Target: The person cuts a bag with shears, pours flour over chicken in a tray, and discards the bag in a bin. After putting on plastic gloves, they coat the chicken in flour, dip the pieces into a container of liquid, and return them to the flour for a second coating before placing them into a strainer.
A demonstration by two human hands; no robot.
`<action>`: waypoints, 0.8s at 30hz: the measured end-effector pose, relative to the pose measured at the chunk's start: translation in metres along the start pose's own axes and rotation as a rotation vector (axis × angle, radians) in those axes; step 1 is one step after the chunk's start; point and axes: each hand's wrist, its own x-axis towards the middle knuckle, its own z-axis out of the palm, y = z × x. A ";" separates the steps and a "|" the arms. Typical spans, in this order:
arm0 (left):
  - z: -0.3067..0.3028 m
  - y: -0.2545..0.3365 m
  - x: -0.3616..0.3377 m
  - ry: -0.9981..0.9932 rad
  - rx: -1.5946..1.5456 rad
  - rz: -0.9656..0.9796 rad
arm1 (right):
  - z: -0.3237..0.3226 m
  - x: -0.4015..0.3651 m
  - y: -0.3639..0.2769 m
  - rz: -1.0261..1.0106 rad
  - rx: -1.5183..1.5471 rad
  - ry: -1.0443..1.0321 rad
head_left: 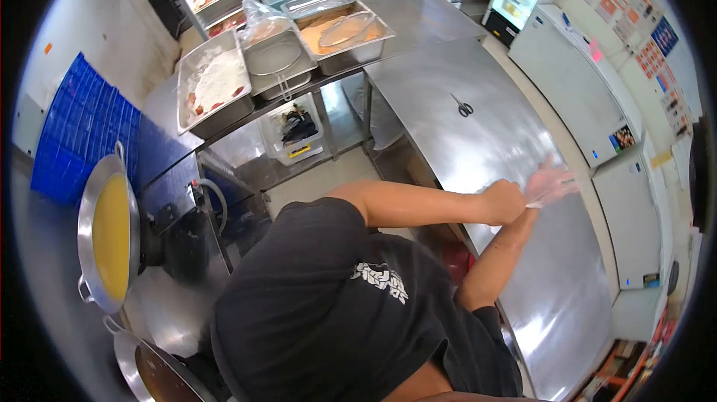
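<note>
My left hand point(504, 202) is closed at my right wrist, its fingers gripping the cuff of a clear plastic glove point(539, 194). The glove covers my right hand point(554, 182), whose fingers are stretched out over the steel table point(556, 268). My left hand looks bare. Farther along the same tabletop lies a pair of scissors point(464, 108) with dark handles, apart from both hands.
Steel pans hold white flour point(218, 77) and orange-brown powder point(325, 32); a round strainer point(274, 57) lies between them. Left are a wok of yellow oil point(110, 238), a second wok point(153, 372) and blue crates point(82, 129). White chest freezers point(575, 81) line the right wall.
</note>
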 end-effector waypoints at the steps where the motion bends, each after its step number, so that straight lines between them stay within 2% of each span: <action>1: -0.005 -0.016 -0.009 -0.021 0.030 -0.018 | -0.016 0.004 -0.007 -0.039 0.443 -0.093; 2: -0.009 -0.035 -0.023 0.084 -0.140 -0.093 | -0.033 0.009 -0.014 -0.036 0.886 -0.203; 3: -0.017 -0.054 -0.042 0.192 -0.312 -0.168 | -0.056 0.014 -0.018 0.083 1.410 -0.380; 4: -0.040 -0.066 -0.072 0.202 -0.431 -0.292 | -0.085 0.018 -0.020 0.208 1.926 -0.579; 5: -0.036 -0.093 -0.096 0.239 -0.541 -0.376 | -0.116 0.021 -0.019 0.355 2.429 -0.803; 6: -0.024 -0.124 -0.125 0.348 -0.550 -0.378 | -0.146 0.023 -0.016 0.535 2.915 -1.050; 7: -0.030 -0.140 -0.157 0.459 -0.477 -0.442 | -0.179 0.025 -0.004 0.488 2.973 -1.088; 8: -0.039 -0.148 -0.187 0.540 -0.438 -0.624 | -0.216 0.028 0.015 0.436 3.027 -1.130; 9: -0.048 -0.156 -0.217 0.526 -0.409 -0.777 | -0.249 0.034 0.035 0.375 3.076 -1.175; 11: -0.056 -0.163 -0.270 0.640 -0.384 -0.927 | -0.307 0.064 0.076 0.053 3.397 -0.727; 12: -0.058 -0.166 -0.293 0.626 -0.396 -1.016 | -0.337 0.080 0.113 -0.091 3.429 -0.366; 13: -0.064 -0.169 -0.313 0.610 -0.410 -1.104 | -0.365 0.098 0.150 -0.234 3.416 -0.007; 15: -0.078 -0.169 -0.348 0.710 -0.420 -1.216 | -0.406 0.121 0.203 -0.457 3.272 0.757; 17: -0.089 -0.181 -0.382 0.789 -0.382 -1.313 | -0.443 0.136 0.236 -0.631 3.050 1.381; 18: -0.076 -0.197 -0.409 1.045 -0.490 -1.083 | -0.463 0.138 0.243 -0.705 2.953 1.551; 19: -0.078 -0.207 -0.432 1.076 -0.399 -1.167 | -0.482 0.139 0.248 -0.765 2.864 1.698; 22: -0.122 -0.215 -0.471 1.360 -0.819 -1.374 | -0.535 0.138 0.247 -0.892 2.721 1.911; 24: -0.130 -0.235 -0.506 1.598 -0.878 -1.251 | -0.568 0.133 0.244 -0.949 2.684 2.008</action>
